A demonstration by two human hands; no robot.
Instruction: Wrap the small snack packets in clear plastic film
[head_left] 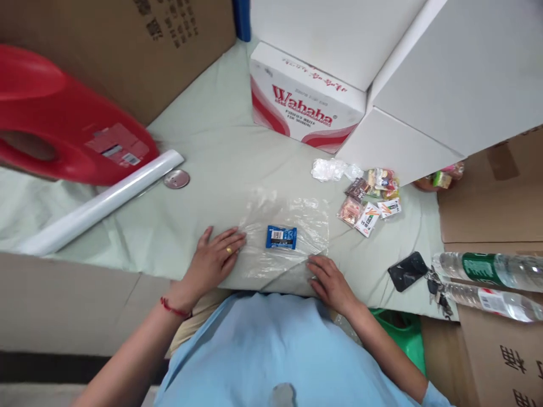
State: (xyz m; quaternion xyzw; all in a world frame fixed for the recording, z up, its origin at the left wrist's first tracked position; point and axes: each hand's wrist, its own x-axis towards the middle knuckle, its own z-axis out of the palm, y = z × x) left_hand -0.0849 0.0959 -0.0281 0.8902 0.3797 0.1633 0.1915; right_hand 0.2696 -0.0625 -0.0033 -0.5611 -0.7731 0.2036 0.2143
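Observation:
A small blue wrapped snack [281, 237] lies on a sheet of clear plastic film [258, 257], spread and wrinkled on the table. My left hand [215, 257], with a gold ring on one finger and a red cord at the wrist, rests flat at the film's left edge, its fingers stretched toward the snack. My right hand [331, 281] is at the film's lower right corner. Its fingers are slightly bent and apart, with the fingertips touching the film. Neither hand touches the snack.
Several small snack packets [368, 198] and crumpled clear plastic [335, 169] lie to the right. A white film roll [110, 200], round tin [176, 179] and red jug [72, 124] are left. A Wahaba box [303, 104] stands behind. A phone [408, 271], keys [436, 288] and bottles [496, 270] are at right.

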